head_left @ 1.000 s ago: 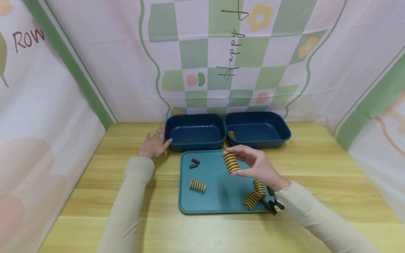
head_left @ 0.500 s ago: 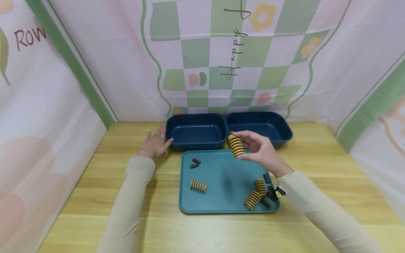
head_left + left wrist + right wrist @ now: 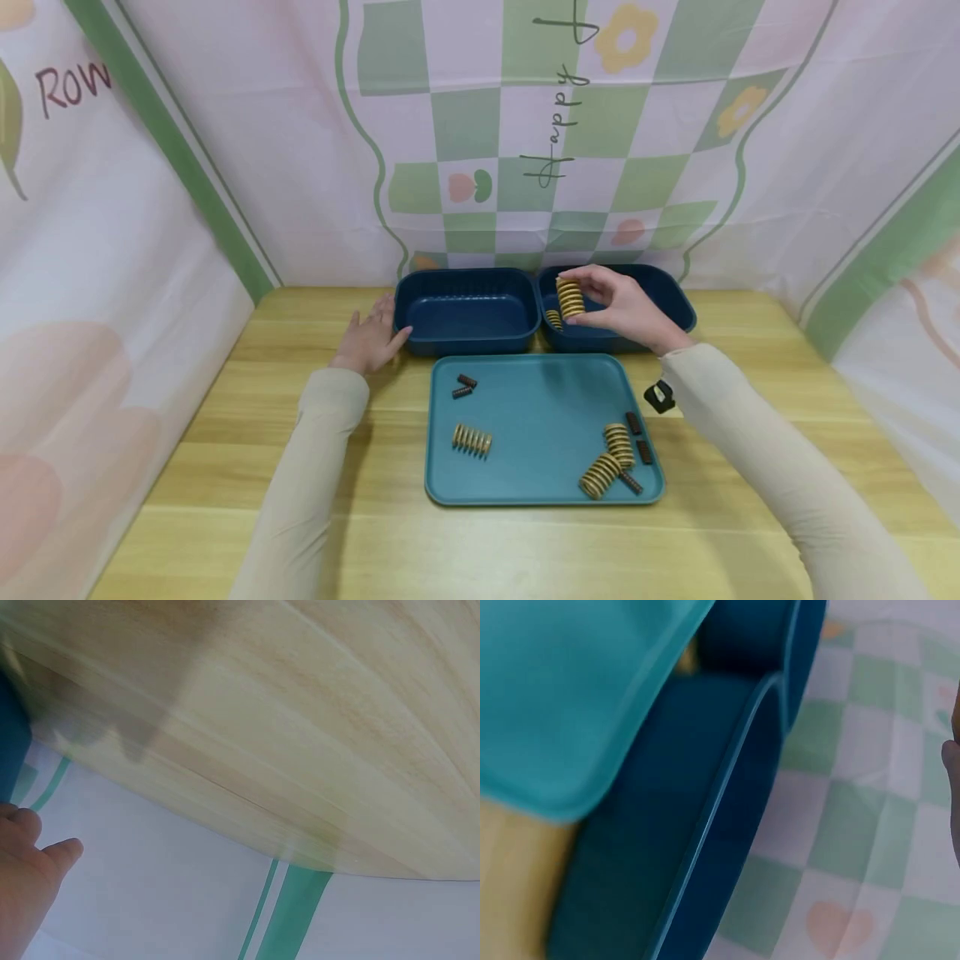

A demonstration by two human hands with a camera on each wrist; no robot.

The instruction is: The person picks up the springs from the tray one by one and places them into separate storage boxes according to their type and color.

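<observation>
Pinching the thick yellow coil spring (image 3: 571,298) end to end, its length setting how wide the grip stood, I had the right hand (image 3: 621,306) hold it over the right navy bin (image 3: 592,341), likely for a firm hold. The left hand (image 3: 369,338) lay outstretched against the left navy bin's (image 3: 468,344) outer end, gripping nothing, apparently to steady it.

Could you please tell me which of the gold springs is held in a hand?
The gold spring pinched in the right hand, seen over the right blue bin; the others are unheld: three on the teal tray, one inside that bin.
</observation>
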